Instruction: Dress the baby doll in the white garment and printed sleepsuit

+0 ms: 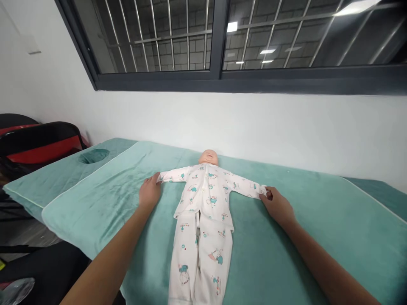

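Observation:
A baby doll (209, 156) lies on its back, its head toward the wall. It wears a white pajama top (203, 190) with small teal and pink prints and matching pajama pants (200, 258). Both sleeves are spread out to the sides. My left hand (150, 190) is closed on the cuff of the sleeve at the left. At the other side, my right hand (276, 203) pinches the end of the right-side sleeve (248, 187). The doll's own hands are hidden. The lower ends of the pants run toward the bottom edge of the view.
The doll lies on a bed with a teal cover (318, 228), which has a face hole (94, 156) at the left end. Behind it stand a white wall (254, 127) and a dark-framed window (219, 42) with bars. Black and red chairs (41, 144) are at the left.

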{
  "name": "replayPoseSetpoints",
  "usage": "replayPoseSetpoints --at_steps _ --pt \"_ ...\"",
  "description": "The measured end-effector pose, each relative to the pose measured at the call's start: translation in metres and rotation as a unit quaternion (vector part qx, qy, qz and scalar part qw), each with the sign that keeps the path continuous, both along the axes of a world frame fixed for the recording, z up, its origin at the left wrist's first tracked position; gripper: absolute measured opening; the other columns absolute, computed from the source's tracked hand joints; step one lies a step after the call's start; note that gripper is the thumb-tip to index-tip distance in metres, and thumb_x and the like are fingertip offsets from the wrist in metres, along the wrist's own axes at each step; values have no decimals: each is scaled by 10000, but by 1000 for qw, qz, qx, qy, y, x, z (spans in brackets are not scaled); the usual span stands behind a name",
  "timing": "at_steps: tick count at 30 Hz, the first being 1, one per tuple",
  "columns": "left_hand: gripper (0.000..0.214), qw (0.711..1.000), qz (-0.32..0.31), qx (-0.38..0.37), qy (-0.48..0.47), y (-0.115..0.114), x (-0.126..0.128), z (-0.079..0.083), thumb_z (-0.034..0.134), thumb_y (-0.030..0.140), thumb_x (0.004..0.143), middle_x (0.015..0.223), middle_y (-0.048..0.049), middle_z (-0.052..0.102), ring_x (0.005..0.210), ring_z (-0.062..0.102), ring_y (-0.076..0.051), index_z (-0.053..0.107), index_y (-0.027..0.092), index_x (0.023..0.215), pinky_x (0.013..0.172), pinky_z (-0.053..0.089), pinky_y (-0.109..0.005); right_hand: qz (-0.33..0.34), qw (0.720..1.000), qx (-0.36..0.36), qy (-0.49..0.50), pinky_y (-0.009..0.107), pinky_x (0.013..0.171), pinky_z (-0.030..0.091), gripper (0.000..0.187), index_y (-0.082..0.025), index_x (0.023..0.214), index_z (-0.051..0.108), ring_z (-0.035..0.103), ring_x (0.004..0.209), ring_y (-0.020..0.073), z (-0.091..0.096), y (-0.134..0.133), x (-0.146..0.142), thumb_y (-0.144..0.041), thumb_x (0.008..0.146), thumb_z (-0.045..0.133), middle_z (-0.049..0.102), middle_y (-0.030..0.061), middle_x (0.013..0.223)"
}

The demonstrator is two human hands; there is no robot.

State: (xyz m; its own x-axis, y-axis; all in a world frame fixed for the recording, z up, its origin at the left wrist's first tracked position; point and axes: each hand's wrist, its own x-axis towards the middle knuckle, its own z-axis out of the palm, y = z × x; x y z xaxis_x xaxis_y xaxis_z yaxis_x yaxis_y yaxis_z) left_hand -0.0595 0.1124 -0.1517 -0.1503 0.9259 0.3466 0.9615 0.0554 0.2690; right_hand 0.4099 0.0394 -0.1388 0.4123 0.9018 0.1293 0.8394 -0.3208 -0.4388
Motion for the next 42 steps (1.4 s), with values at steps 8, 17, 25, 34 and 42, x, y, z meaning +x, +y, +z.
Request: replayPoseSetpoints --at_steps 8,17,25,34,42 --pt "426 999 50 21 -5 0 2 2 354 187 916 1199 -122 636 1083 546 -292 530 178 1303 855 436 -373 -75 994 68 39 310 695 411 427 -165 1182 577 604 874 237 -4 7 18 -417 858 461 672 103 1009" --pt "387 997 70 22 -40 -4 3 9 368 197 907 1130 -154 633 1091 538 -325 609 176 1208 868 430 -427 -110 992 42 40 328 723 427 448 -167 1256 530 628 937 252 -1 -2 16 -416 896 435 672 116 1059" --pt "475 987 49 28 -149 1 -6 2 389 171 879 1273 -110 613 1162 554 -254 510 188 1338 943 434 -347 -108 993 30 27 343 810 450 475 -180 1260 540 621 1024 262 1 1 8 -467 897 436 665 109 1133" --pt "339 968 71 39 -236 2 -9 4 426 345 919 1084 -89 683 970 624 -241 579 202 1185 784 464 -312 -89 993 72 16 335 796 439 413 -175 1227 544 621 990 251 -2 -2 6 -396 891 451 660 104 1138" --pt "322 962 90 79 -246 7 -5 9 480 197 840 1230 -151 558 1055 588 -283 588 143 1139 848 480 -389 -14 983 181 0 366 939 416 349 -131 1139 552 556 1046 253 17 -18 -17 -347 881 457 576 169 1165"
